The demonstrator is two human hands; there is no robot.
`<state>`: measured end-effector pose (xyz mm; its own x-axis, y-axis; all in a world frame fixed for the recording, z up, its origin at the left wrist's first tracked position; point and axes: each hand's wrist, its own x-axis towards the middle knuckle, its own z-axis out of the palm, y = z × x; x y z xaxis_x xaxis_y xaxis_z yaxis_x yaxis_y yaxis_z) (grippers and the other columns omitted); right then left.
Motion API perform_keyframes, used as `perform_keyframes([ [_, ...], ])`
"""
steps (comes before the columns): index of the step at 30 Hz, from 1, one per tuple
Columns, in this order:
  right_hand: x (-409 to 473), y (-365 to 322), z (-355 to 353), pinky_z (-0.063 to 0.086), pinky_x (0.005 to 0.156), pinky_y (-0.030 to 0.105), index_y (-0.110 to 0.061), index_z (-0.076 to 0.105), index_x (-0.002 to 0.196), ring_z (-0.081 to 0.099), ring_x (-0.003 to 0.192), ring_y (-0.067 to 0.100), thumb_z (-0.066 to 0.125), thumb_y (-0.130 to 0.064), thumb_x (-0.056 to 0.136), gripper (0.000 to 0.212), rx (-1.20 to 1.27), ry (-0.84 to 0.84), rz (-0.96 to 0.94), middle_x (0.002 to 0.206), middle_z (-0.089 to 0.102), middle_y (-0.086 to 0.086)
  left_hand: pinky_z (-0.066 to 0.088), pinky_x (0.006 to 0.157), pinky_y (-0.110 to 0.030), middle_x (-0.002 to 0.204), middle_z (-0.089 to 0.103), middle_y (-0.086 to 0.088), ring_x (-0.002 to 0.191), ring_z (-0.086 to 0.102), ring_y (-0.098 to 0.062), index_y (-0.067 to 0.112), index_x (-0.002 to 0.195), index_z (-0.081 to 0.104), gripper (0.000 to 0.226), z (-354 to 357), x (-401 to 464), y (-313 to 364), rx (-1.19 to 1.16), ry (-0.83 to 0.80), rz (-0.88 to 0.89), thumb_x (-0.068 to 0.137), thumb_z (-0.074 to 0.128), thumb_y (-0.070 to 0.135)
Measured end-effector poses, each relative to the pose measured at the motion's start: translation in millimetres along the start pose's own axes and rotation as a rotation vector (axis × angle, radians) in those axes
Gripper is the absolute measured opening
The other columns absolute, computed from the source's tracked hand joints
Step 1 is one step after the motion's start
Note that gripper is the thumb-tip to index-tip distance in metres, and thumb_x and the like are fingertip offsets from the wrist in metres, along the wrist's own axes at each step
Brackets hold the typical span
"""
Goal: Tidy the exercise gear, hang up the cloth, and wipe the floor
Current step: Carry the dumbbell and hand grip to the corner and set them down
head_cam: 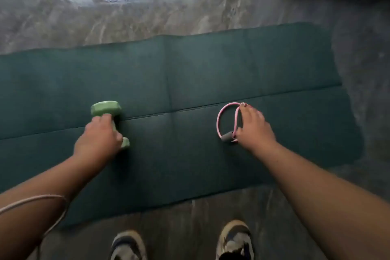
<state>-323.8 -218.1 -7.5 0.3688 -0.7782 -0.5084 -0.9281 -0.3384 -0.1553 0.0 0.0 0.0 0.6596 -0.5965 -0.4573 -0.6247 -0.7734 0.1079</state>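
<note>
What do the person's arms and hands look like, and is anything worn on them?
Both forearms are bare, with no sleeves in view. The left hand and right hand wear no gloves. A thin pale cord crosses the left forearm.

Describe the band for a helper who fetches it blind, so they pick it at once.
Find the green mat on the floor. Toward its right end, the right hand holds a thin pink band looped to a grey handle. The dumbbell is chunky and green.

Glossy grey marble floor (147, 17) reflecting window light.
</note>
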Motion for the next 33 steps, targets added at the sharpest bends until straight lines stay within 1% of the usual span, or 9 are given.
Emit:
perform_keyframes([
  [2,32,6,18,0.015,0.121,0.041,-0.016,0.016,0.155,0.011,0.149,0.027,0.062,-0.022,0.083,0.085,-0.016,0.033,0.066,0.163,0.015,0.006,0.044,0.080,-0.051,0.116,0.047,-0.025,0.106,0.051,-0.045,0.002,0.116,0.043,0.042,21,21,-8,-0.039,0.047,-0.151,0.088,0.057,0.030],
  [6,65,18,41,0.011,0.122,0.048,-0.022,-0.001,0.156,0.006,0.150,0.029,0.067,-0.030,0.078,0.104,-0.162,0.036,0.099,0.165,0.002,0.006,0.044,0.086,-0.047,0.124,0.053,-0.030,0.112,0.054,-0.046,-0.006,0.122,0.037,0.060,43,52,-18,-0.040,-0.115,-0.307,0.090,0.060,0.040],
  [10,69,30,35,0.029,0.113,0.047,-0.021,-0.004,0.156,0.021,0.143,0.030,0.075,-0.038,0.075,0.114,-0.248,0.082,0.112,0.158,0.020,0.011,0.048,0.081,-0.041,0.107,0.063,-0.027,0.098,0.060,-0.041,-0.009,0.108,0.055,0.046,40,76,-15,-0.192,-0.210,-0.310,0.090,0.064,0.033],
  [13,69,24,35,0.037,0.097,0.045,-0.019,0.003,0.155,0.037,0.127,0.033,0.062,-0.037,0.087,0.092,-0.216,0.138,0.193,0.142,0.036,0.015,0.044,0.079,-0.041,0.104,0.059,-0.024,0.102,0.058,-0.043,-0.009,0.113,0.048,0.044,43,74,-14,-0.293,-0.169,-0.373,0.089,0.067,0.024],
  [17,73,25,31,0.039,0.095,0.044,-0.010,0.044,0.132,0.042,0.121,0.034,0.059,-0.039,0.089,0.054,-0.256,0.183,0.297,0.132,0.045,0.016,0.040,0.083,-0.042,0.122,0.055,-0.029,0.113,0.054,-0.046,-0.008,0.126,0.040,0.052,47,70,-16,-0.337,-0.127,-0.425,0.090,0.065,0.020],
  [20,76,28,32,0.036,0.095,0.045,-0.014,0.050,0.126,0.042,0.123,0.033,0.053,-0.042,0.090,0.046,-0.267,0.098,0.315,0.131,0.048,0.014,0.041,0.085,-0.042,0.124,0.055,-0.029,0.114,0.053,-0.046,-0.006,0.125,0.041,0.052,45,71,-16,-0.366,-0.121,-0.424,0.090,0.066,0.022],
  [26,66,16,33,0.042,0.086,0.041,-0.022,0.051,0.099,0.058,0.105,0.032,0.059,-0.034,0.082,0.023,-0.078,0.021,0.317,0.104,0.065,0.007,0.043,0.083,-0.041,0.108,0.054,-0.019,0.105,0.055,-0.041,0.001,0.120,0.045,0.045,40,59,-4,-0.390,-0.105,-0.318,0.088,0.066,0.023],
  [29,43,1,14,0.051,0.077,0.037,-0.024,0.051,0.092,0.062,0.086,0.030,0.064,-0.030,0.077,0.021,0.187,0.042,0.302,0.092,0.064,0.003,0.043,0.081,-0.038,0.103,0.055,-0.014,0.098,0.057,-0.037,0.006,0.119,0.047,0.042,22,43,14,-0.444,-0.094,-0.263,0.085,0.067,0.022],
  [33,-19,-31,-37,0.059,0.061,0.036,-0.024,0.051,0.086,0.068,0.066,0.023,0.069,-0.019,0.078,0.021,0.644,0.070,0.294,0.085,0.064,-0.002,0.053,0.087,-0.048,0.101,0.067,-0.014,0.092,0.065,-0.035,0.010,0.113,0.051,0.051,-23,-11,39,-0.605,-0.173,-0.260,0.072,0.073,0.032],
])
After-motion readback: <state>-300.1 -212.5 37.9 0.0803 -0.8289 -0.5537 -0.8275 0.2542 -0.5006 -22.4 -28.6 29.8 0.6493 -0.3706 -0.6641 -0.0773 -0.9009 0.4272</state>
